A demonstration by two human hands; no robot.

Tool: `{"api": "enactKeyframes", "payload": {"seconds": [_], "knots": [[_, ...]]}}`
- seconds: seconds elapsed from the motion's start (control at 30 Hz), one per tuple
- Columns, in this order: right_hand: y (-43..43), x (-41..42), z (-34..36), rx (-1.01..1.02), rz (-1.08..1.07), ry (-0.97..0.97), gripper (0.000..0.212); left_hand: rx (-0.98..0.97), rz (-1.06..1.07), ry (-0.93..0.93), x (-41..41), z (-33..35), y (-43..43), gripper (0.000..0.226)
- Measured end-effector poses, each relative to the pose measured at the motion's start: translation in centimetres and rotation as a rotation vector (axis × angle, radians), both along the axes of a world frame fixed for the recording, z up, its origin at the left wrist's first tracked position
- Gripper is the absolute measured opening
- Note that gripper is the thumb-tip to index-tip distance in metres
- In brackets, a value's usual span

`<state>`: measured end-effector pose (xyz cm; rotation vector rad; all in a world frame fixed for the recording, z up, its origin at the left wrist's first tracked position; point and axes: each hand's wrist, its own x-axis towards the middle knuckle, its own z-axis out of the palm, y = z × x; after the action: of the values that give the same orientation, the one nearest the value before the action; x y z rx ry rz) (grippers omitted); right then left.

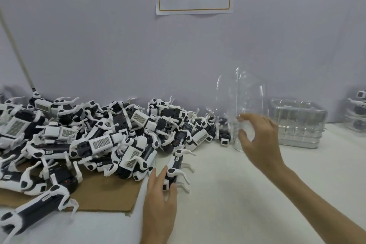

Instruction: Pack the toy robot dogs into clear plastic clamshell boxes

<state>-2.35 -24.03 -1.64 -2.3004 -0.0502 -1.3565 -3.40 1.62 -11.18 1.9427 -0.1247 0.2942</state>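
On the white tabletop (227, 194), a big heap of unpacked toy robot dogs (95, 136) fills the left side, so most packing looks undone. At the right, a stack of clamshell boxes (299, 125) waits; packed ones (357, 113) seem to sit beyond. The right hand (257, 136) grips an open, empty clamshell (241, 109) upright. The left hand (160, 194) closes on a single dog (175, 166).

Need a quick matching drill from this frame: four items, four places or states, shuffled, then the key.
Items:
1. left hand
2. right hand
3. stack of clear boxes
4. cardboard sheet

States:
A. under the near part of the dog pile
B. on a lone toy dog
C. far right by the wall
D. holding an open clamshell upright

Pairs: 1-B, 2-D, 3-C, 4-A
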Motion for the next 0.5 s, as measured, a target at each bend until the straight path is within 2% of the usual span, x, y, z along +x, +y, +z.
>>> {"api": "enactKeyframes", "payload": {"seconds": [0.07, 0.13, 0.27, 0.4, 0.5], "knots": [[2.2, -2.4, -1.8, 0.016, 0.064, -0.019, 0.037, 0.106, 0.029, -0.125, -0.6, 0.0, -0.2, 0.048], [3.9, -4.3, -4.0, 0.024, 0.112, -0.021, 0.038, 0.131, 0.013, -0.212, -1.1, 0.1, -0.5, 0.050], [5.7, -6.1, -7.8, -0.008, 0.188, 0.033, 0.041, 0.107, -0.002, -0.106, -1.2, -0.3, -0.5, 0.053], [6.1, -6.0, -8.0, -0.027, 0.207, 0.047, 0.041, -0.003, -0.019, -0.053, -0.8, -0.1, 0.3, 0.050], [5.7, -5.7, -8.0, -0.047, 0.218, 0.072, 0.049, -0.068, 0.027, -0.036, -0.4, -0.1, 0.5, 0.039]]}}
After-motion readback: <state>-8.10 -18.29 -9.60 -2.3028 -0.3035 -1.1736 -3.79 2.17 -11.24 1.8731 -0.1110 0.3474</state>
